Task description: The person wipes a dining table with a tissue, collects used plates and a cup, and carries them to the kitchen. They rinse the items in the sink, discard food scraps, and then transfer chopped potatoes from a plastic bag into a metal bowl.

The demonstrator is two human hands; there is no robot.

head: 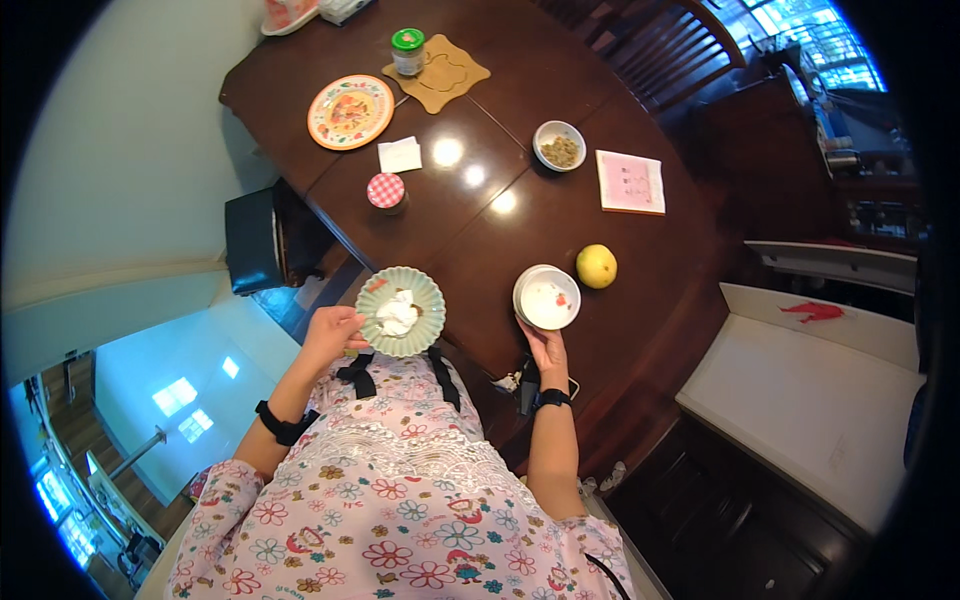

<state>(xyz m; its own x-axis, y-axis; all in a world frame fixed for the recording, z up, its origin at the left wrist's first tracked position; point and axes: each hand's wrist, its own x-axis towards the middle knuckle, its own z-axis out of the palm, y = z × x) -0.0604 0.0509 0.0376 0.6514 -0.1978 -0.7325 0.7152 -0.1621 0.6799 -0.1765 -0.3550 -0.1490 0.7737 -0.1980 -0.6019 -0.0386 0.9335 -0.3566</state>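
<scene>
My left hand (pixel 335 335) grips the left rim of a pale green scalloped dish (pixel 431 328), tilted near the table's front edge. Crumpled white tissue (pixel 397 312) and a reddish scrap (pixel 377 285) lie in it. My right hand (pixel 549 346) holds a white round bowl (pixel 546 301) from its near side; it looks like a stack of bowls, with small red bits inside. Just right of the bowl, a yellow round fruit (pixel 597 266) rests on the dark wooden table (pixel 457 232).
Farther back are a jar with a red checked lid (pixel 386 192), folded white paper (pixel 400 155), an orange-rimmed plate (pixel 351 112), a green-lidded jar (pixel 408 52) on a tan mat (pixel 448 75), a bowl of dried bits (pixel 559 147) and a pink-covered booklet (pixel 631 182). A black-seated chair (pixel 255 238) stands left.
</scene>
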